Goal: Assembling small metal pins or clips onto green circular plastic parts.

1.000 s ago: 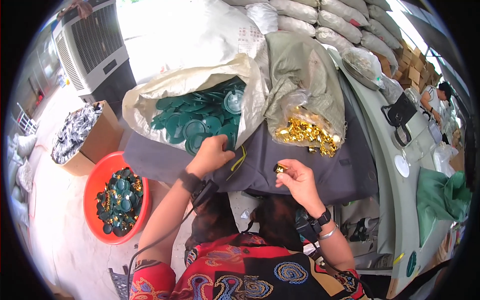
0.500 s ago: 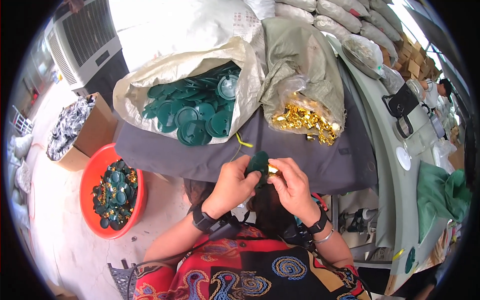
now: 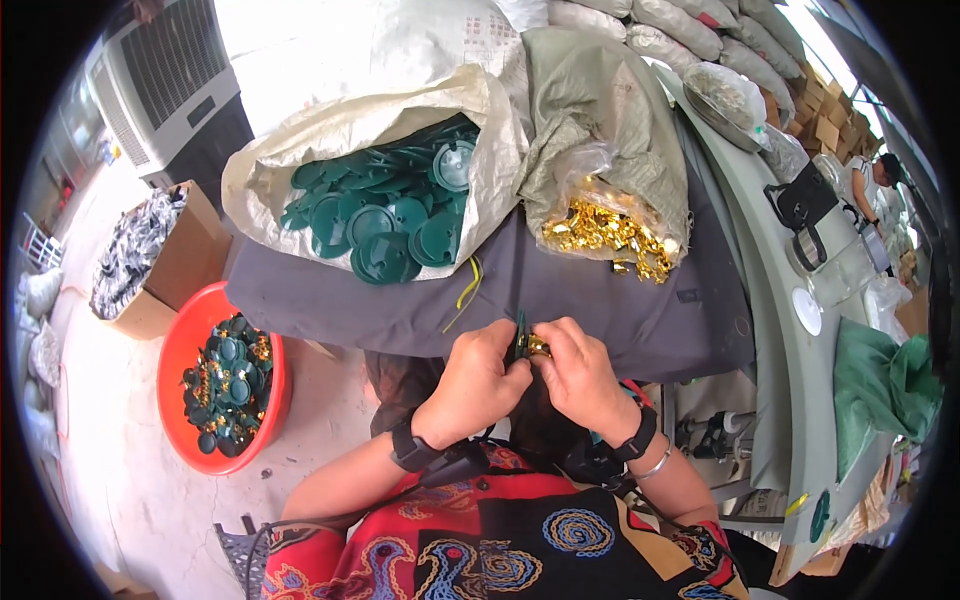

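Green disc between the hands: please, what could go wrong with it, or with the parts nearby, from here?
The left hand pinches the green disc beside a small gold piece in the right hand; either might slip and drop. Loose gold parts at the mouth of the grayish bag could scatter if bumped. The front discs at the white sack's opening may slide out.

Looks like a workshop, w/ stacked sacks [image 3: 678, 32], cardbd boxes [image 3: 827, 130] & tub [image 3: 172, 388] of grn pts [image 3: 230, 350].
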Action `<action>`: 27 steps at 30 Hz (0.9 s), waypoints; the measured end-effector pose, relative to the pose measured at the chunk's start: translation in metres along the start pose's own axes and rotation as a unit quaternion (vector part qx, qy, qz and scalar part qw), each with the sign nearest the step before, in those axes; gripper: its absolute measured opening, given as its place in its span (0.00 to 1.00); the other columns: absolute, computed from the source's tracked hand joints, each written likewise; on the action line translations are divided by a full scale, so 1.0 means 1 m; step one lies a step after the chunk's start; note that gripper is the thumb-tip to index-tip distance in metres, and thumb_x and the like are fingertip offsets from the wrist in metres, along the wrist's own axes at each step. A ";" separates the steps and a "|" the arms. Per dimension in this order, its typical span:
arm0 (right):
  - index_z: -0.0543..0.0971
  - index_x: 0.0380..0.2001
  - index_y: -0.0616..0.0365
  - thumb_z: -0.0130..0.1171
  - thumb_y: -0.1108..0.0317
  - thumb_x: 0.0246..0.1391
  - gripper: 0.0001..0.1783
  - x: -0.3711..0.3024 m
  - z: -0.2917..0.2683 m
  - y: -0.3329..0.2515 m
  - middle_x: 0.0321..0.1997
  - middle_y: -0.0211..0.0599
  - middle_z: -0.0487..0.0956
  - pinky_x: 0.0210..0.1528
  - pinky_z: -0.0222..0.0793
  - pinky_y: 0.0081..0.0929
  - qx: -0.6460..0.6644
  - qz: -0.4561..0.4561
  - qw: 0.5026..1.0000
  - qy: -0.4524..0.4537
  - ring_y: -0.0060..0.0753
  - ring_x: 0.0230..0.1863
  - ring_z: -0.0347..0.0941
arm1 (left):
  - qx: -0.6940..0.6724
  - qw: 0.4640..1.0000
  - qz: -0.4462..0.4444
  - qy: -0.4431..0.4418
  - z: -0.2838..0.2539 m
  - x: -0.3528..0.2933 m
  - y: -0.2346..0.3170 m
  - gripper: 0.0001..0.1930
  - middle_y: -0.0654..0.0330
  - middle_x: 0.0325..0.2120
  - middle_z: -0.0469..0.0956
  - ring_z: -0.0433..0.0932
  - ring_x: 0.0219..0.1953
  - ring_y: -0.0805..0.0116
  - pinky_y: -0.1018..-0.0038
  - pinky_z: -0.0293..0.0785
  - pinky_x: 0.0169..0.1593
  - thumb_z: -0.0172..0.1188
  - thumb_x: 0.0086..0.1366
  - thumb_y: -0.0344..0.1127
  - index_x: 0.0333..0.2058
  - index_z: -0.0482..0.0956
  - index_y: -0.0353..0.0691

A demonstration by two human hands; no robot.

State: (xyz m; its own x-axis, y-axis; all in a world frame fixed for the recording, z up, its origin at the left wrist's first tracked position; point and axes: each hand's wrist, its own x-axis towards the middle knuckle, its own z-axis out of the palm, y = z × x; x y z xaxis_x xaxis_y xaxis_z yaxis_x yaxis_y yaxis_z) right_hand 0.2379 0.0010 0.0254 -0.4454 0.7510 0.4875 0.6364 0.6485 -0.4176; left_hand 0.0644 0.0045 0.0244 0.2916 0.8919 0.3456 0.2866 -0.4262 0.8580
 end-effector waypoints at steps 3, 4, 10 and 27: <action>0.71 0.41 0.64 0.57 0.77 0.49 0.15 -0.004 0.003 0.005 0.34 0.45 0.73 0.28 0.71 0.31 0.113 0.072 0.991 -0.009 0.46 0.31 0.74 | 0.026 0.998 0.052 0.009 0.005 -0.001 0.001 0.08 0.50 0.17 0.67 0.70 0.17 0.54 0.61 0.64 0.23 0.57 0.48 0.23 0.27 0.67 0.31; 0.72 0.40 0.65 0.56 0.77 0.51 0.11 -0.005 0.006 0.006 0.32 0.44 0.74 0.26 0.71 0.27 0.203 0.125 0.971 -0.017 0.41 0.28 0.75 | 0.069 0.992 0.104 0.015 0.005 -0.004 0.000 0.08 0.50 0.18 0.68 0.70 0.19 0.51 0.60 0.64 0.23 0.56 0.48 0.22 0.28 0.68 0.31; 0.74 0.40 0.66 0.53 0.70 0.59 0.10 0.006 0.021 -0.001 0.27 0.29 0.75 0.20 0.68 0.16 0.548 0.299 0.777 -0.084 0.16 0.20 0.69 | 0.121 0.977 0.176 0.007 -0.018 -0.012 -0.021 0.08 0.54 0.21 0.72 0.73 0.20 0.56 0.65 0.66 0.23 0.56 0.51 0.22 0.33 0.71 0.33; 0.72 0.50 0.62 0.55 0.76 0.50 0.21 0.004 0.006 0.151 0.44 0.50 0.71 0.44 0.70 0.43 -0.265 0.264 0.923 0.088 0.53 0.43 0.72 | -0.075 0.800 -0.292 0.518 -0.249 -0.095 -0.154 0.24 0.53 0.41 0.75 0.79 0.30 0.64 0.78 0.70 0.21 0.56 0.60 0.35 0.55 0.63 0.38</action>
State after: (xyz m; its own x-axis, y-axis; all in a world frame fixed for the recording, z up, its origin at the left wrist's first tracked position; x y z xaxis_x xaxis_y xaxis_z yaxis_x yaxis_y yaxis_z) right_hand 0.3287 0.1024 -0.0401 0.0948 0.8835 0.4588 0.9752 0.0102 -0.2212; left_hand -0.2351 0.0229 -0.0463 -0.7880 0.6119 -0.0675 -0.0377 0.0616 0.9974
